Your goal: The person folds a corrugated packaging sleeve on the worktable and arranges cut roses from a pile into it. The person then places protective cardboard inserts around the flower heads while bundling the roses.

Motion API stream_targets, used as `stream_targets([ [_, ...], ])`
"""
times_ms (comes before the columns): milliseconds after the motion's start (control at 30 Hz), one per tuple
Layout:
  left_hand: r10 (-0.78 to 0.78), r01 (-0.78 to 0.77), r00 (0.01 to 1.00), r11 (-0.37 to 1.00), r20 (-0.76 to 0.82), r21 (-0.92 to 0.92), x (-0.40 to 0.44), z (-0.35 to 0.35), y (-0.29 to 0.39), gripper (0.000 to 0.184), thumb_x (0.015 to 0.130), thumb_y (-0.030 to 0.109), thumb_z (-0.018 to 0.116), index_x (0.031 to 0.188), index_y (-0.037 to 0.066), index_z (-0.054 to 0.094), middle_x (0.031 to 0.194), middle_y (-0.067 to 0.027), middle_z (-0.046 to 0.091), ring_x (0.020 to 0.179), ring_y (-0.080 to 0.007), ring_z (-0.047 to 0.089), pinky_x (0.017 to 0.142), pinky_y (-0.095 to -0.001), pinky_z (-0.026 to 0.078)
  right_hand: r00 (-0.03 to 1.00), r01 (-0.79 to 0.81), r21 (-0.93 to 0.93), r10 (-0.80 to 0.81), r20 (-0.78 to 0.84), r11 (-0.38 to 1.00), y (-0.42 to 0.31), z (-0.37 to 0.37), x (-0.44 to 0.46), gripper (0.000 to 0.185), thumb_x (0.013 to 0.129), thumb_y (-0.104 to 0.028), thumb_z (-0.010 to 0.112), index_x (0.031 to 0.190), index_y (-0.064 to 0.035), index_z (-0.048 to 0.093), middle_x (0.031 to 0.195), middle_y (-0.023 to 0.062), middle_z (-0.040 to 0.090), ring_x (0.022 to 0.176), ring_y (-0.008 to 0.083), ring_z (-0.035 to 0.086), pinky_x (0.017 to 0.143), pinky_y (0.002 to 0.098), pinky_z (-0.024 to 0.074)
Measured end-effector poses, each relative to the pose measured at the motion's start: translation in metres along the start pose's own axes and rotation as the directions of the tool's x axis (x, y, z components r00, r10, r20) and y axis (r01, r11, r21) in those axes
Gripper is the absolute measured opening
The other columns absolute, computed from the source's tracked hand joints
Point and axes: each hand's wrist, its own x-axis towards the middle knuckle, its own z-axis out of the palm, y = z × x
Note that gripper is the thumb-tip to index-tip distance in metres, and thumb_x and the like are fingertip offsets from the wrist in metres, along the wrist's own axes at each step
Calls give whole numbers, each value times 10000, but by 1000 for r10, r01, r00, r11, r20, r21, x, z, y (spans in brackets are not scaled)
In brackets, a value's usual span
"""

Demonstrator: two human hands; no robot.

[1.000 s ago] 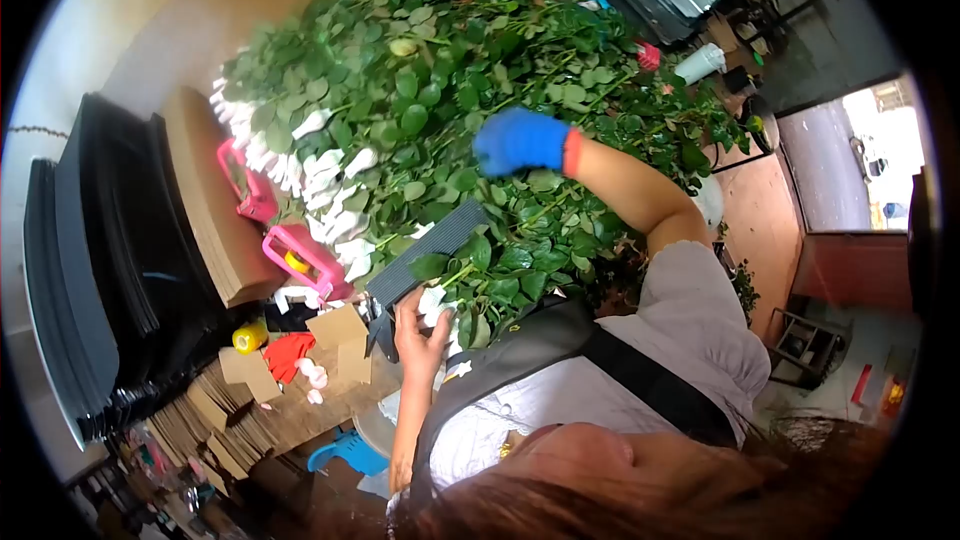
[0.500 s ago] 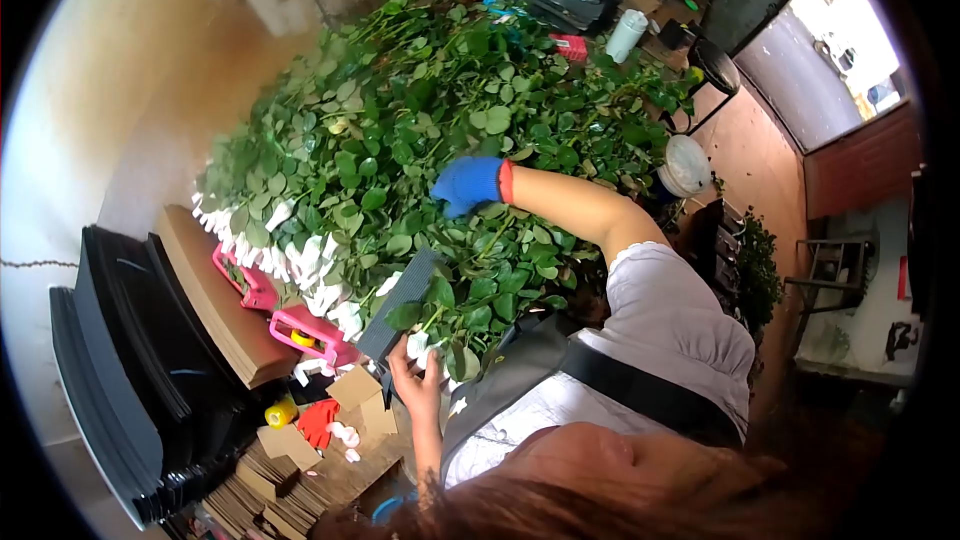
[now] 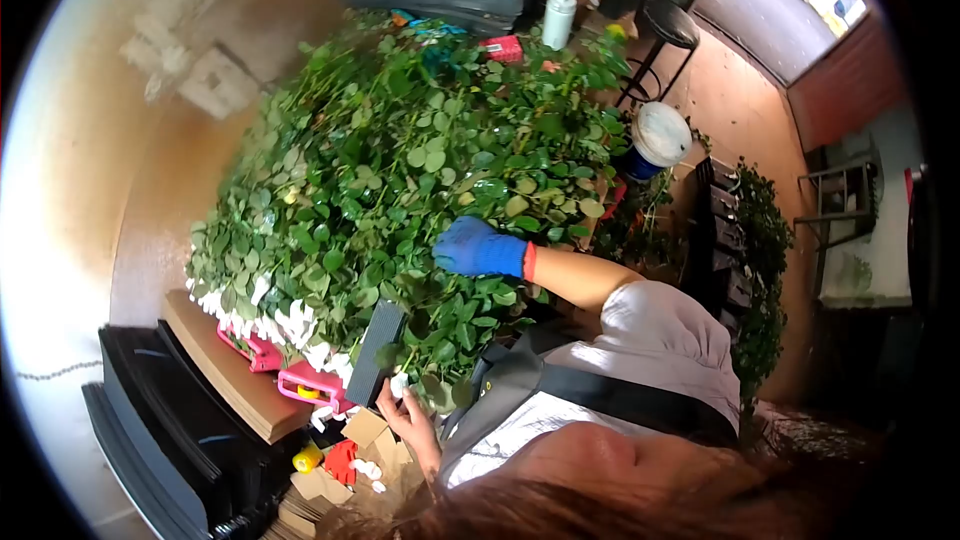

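My bare left hand [image 3: 408,420] is at the lower middle, its thumb and fingers around a white-covered flower head [image 3: 399,385] beside a dark grey ridged block [image 3: 377,352]. My right hand [image 3: 482,247], in a blue glove with a red cuff, lies among the leafy green stems [image 3: 350,180]. Its fingers are curled inward, and what they hold is hidden by leaves. More white-covered heads [image 3: 297,323] line the lower left edge of the pile.
Pink-handled tools [image 3: 312,383] lie below the pile, by cardboard sheets [image 3: 230,375] and black stacks [image 3: 180,420]. Red cloth [image 3: 341,462] and yellow tape [image 3: 307,457] are nearby. A white bucket [image 3: 661,135], stool [image 3: 668,25] and white cylinder [image 3: 559,20] stand at the upper right.
The view has swung, so the pile and stacks appear lower. My right hand has moved closer to the grey block and my body. My left hand stays by the white-covered head.
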Motion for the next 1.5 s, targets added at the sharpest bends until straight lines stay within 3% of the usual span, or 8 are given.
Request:
stream_targets([
  [100, 76, -71, 995, 994, -70, 78, 4, 8, -1, 319, 1008, 132, 602, 1286, -25, 596, 1109, -116, 564, 965, -200, 551, 856, -320, 468, 975, -54, 10, 50, 218, 998, -3, -10, 10, 310, 932, -421, 536, 961, -159, 698, 1027, 52, 683, 965, 275, 635, 859, 434, 459],
  [500, 125, -111, 991, 964, -44, 242, 7, 13, 14, 300, 1031, 141, 561, 1312, 45, 607, 1140, -57, 508, 1004, -150, 521, 882, -297, 451, 790, 111, 492, 224, -571, 864, 64, -119, -75, 329, 932, -158, 660, 1255, -96, 657, 1249, 108, 669, 1122, 267, 655, 966, 370, 523],
  [767, 5, -2, 1000, 976, -13, 218, 2, 13, 35, 324, 1049, 216, 536, 1309, 30, 591, 1173, -60, 484, 996, -149, 514, 858, -297, 455, 264, -150, 548, 568, -780, 823, 257, -148, -146, 270, 962, -124, 623, 1221, -51, 655, 1157, 115, 710, 1046, 217, 677, 888, 323, 534],
  [833, 2, 2, 1000, 970, -17, 243, 4, 18, 37, 346, 1048, 256, 543, 1303, 27, 590, 1163, -62, 479, 989, -154, 513, 848, -300, 458, 82, -483, 715, 840, -537, 505, 371, -93, -173, 315, 938, -263, 647, 1164, -44, 670, 1055, 147, 723, 930, 259, 700, 824, 384, 539],
  [1233, 14, -13, 1000, 973, -2, 231, 7, 10, 17, 413, 1034, 352, 564, 1295, 32, 577, 1190, -79, 467, 966, -149, 511, 825, -292, 470, 348, -934, -41, 929, 126, 355, 646, 81, -162, 593, 809, -535, 733, 1222, -113, 675, 1194, 111, 705, 1030, 314, 684, 812, 527, 540],
  [1300, 23, -17, 999, 977, -25, 213, 7, 11, 11, 413, 1037, 352, 556, 1296, 31, 577, 1185, -79, 466, 953, -148, 514, 823, -295, 467, 55, -743, -539, 839, 541, 396, 650, 97, -149, 648, 777, -542, 752, 1273, -133, 667, 1267, 103, 682, 1094, 302, 671, 850, 579, 534],
  [1433, -14, 22, 999, 965, -33, 263, 7, 15, 19, 408, 1041, 346, 547, 1298, 31, 581, 1176, -76, 466, 941, -149, 516, 822, -300, 461, 454, -880, 138, 891, -35, 454, 498, -43, -159, 375, 939, -376, 585, 1164, -87, 669, 1221, 178, 669, 970, 347, 701, 821, 450, 557],
  [1500, -38, 50, 998, 952, -43, 301, 10, 18, 34, 405, 1043, 343, 543, 1298, 31, 583, 1171, -75, 467, 937, -150, 517, 823, -302, 457, 329, -818, 394, 903, -277, 419, 478, -70, -166, 337, 906, -363, 629, 1004, -52, 713, 1014, 189, 728, 851, 375, 718, 752, 473, 554],
])
